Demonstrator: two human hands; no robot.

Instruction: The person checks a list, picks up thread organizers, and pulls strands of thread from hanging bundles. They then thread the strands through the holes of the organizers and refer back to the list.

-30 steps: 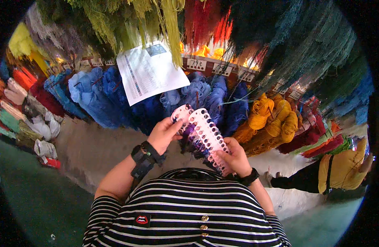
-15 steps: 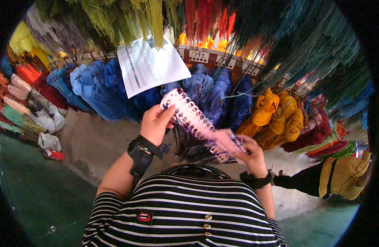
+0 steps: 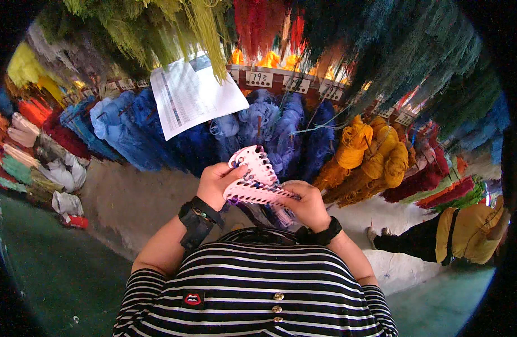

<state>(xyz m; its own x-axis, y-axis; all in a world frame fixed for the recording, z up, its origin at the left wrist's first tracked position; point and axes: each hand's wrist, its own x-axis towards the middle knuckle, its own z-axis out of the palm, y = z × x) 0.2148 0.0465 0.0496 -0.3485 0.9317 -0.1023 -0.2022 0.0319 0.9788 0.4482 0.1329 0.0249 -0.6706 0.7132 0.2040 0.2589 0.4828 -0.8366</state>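
In front of my chest, my left hand [image 3: 215, 186] pinches pink thread cards [image 3: 251, 192] between thumb and fingers. The cards have holes along their edges, with dark blue and purple thread looped through many of them. One pink piece points up and away, another lies across toward the right; whether they are joined is hidden by my fingers. My right hand [image 3: 306, 205] is closed on the right end of the lower piece. Just beyond the cards hang blue yarn skeins [image 3: 258, 121]. A printed paper sheet [image 3: 199, 104] rests over the skeins farther left.
Mustard yarn skeins [image 3: 356, 149] hang to the right on the rack, whose rail carries white number tags [image 3: 296, 84]. Olive yarn [image 3: 129, 33] and dark teal yarn [image 3: 404, 50] hang overhead. Another person in a yellow top [image 3: 470, 233] is at the right. Bundles and bags [image 3: 67, 171] lie at left.
Both hands have drawn closer together and the right one has moved left. The pink cards, spread in a long diagonal before, now overlap in a V shape. The view has shifted slightly.
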